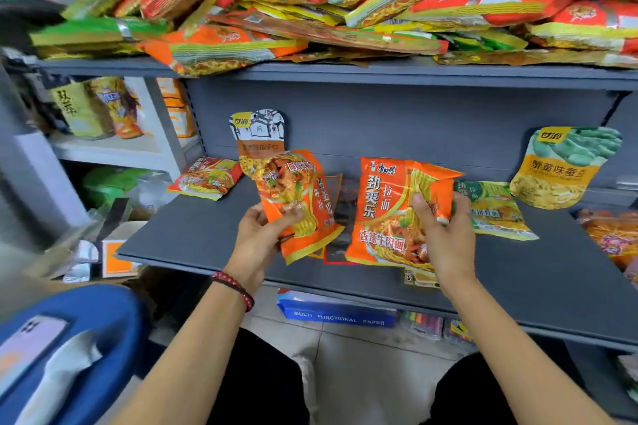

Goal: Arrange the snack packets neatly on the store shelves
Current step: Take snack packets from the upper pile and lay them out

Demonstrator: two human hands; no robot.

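Note:
My left hand (260, 238) grips an orange noodle packet (293, 197) by its lower edge, held tilted above the grey middle shelf (193, 235). My right hand (443, 228) pinches the right side of a second orange noodle packet (383, 207), which stands nearly upright over the shelf. A green noodle packet (497, 210) lies flat just right of that hand. Another orange packet (207, 178) lies at the shelf's back left. A grey-and-orange pouch (257, 129) and a green-and-yellow pouch (566, 166) lean against the back panel.
The upper shelf (379, 74) carries a messy heap of several orange, red and green packets (345, 0). A blue stool with a phone (31, 342) is at my lower left. A blue paper box (336, 312) sits under the shelf. More packets (611, 235) lie at the right.

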